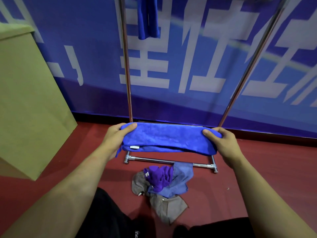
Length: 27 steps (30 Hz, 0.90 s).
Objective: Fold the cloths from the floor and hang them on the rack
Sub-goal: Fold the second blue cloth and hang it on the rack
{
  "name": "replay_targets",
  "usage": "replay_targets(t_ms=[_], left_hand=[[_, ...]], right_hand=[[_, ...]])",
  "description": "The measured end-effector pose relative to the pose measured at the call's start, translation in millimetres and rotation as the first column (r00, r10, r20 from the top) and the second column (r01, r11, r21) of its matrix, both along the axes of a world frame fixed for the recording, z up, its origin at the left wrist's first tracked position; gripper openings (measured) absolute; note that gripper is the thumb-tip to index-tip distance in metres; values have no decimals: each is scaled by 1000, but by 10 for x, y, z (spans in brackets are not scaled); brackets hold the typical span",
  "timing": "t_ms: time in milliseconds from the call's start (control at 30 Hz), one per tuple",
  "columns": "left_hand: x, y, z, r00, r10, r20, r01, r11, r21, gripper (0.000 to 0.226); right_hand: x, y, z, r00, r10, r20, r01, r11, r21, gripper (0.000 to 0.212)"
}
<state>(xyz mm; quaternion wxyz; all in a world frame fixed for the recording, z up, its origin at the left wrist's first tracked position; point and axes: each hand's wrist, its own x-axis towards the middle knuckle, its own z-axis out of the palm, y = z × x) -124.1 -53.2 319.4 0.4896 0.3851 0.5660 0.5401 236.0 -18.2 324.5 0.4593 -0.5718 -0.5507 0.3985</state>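
I hold a folded blue cloth (169,138) flat in the air in front of me. My left hand (116,138) grips its left end and my right hand (223,143) grips its right end, thumbs on top. A small white tag shows at its lower left. Below it on the red floor lies a pile of cloths (163,184): a purple one, a pale blue one and two grey-brown ones. The metal rack (126,66) stands behind, its two uprights rising to the top of the view. Another blue cloth (148,19) hangs from the rack's top.
A large cardboard box (25,100) stands at the left. A blue banner wall (188,66) with white characters is right behind the rack. The rack's base bar (154,159) lies on the floor in front of the pile. My dark-clothed legs show at the bottom.
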Motion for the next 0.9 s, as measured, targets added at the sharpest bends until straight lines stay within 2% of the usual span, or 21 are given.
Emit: replay_targets(t_ms=[33,133,300,500,633,700,800,900], left_hand=[[1,8,-3,1000,27,13,-27,1000,14,17],[-2,16,-19,991,84,-107,-79,996,46,23],[6,16,19,983,142,-113,-131,987,94,20],[66,-22,30,970,75,-229,-41,988,152,13],[187,3,35,942,-48,-332,111,979,173,8],[222,17,-22,893,-206,-401,265,960,95,10],[224,19,-114,711,-425,-559,465,882,-79,16],[217,0,-95,551,-501,-668,533,827,-181,21]], right_hand=[[1,1,15,999,-22,-24,22,1000,10,23],[-12,-4,51,998,-59,-39,61,996,57,20],[-33,-2,40,998,-64,-18,65,994,82,19],[54,37,-65,996,-29,87,26,999,42,16],[-21,24,-78,999,13,33,-15,997,75,16],[-114,-9,-70,996,82,34,-84,994,66,17],[-264,-63,-68,975,211,72,-213,977,16,21],[-409,-111,-104,924,380,36,-376,922,-89,28]])
